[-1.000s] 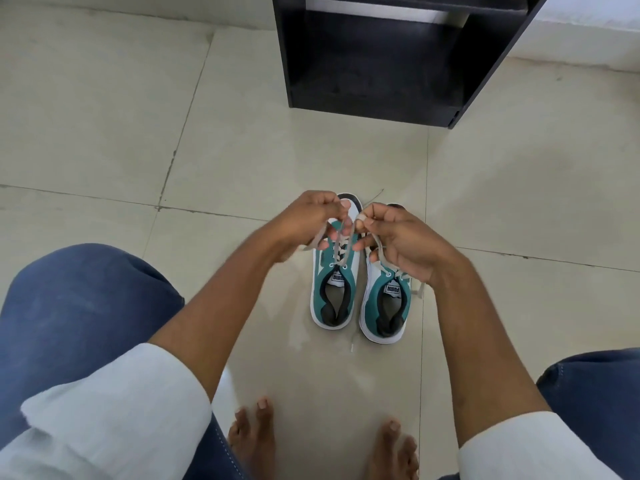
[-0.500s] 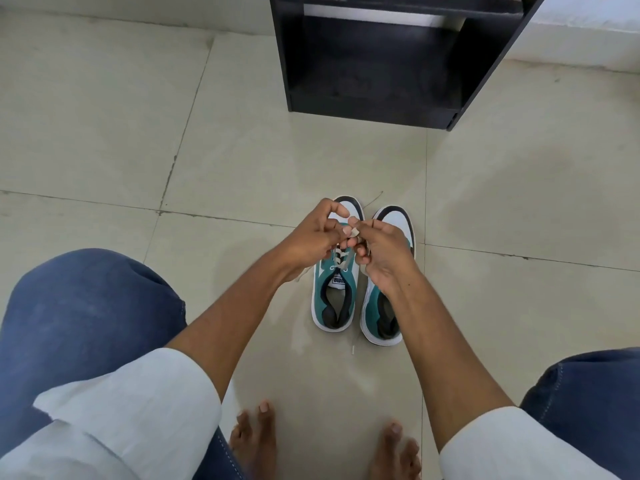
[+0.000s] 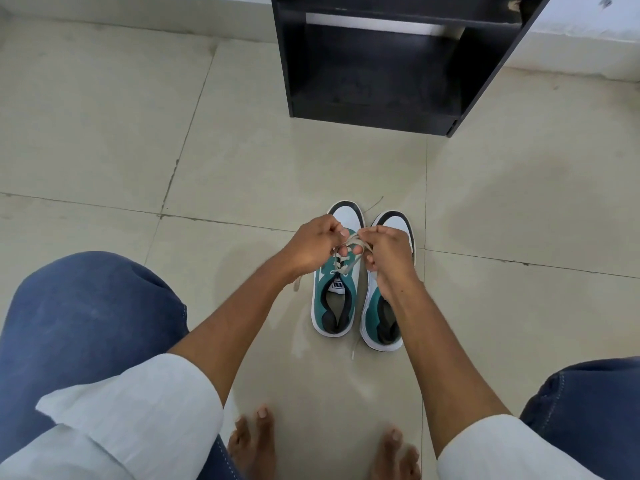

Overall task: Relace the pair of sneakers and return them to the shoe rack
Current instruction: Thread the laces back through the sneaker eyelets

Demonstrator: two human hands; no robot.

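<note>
Two teal and white sneakers stand side by side on the floor, toes pointing away from me. Over the left sneaker (image 3: 335,306) my left hand (image 3: 313,245) pinches its beige lace (image 3: 353,241). My right hand (image 3: 389,252) grips the other end of the same lace, fingers touching the left hand's. My right forearm covers most of the right sneaker (image 3: 381,327); only its toe and heel show. A loose lace end (image 3: 352,351) trails on the floor between the heels. The black shoe rack (image 3: 374,109) stands farther ahead, its bottom shelf bare.
Beige floor tiles (image 3: 138,150) spread to the left and right. My knees in blue jeans (image 3: 86,323) and my bare feet (image 3: 254,441) frame the near edge. A pale wall base (image 3: 581,57) runs behind the rack.
Both hands have come closer together over the left sneaker's lacing, and my right hand has drawn back from the right sneaker's toe, uncovering it. The sneakers have stayed in place.
</note>
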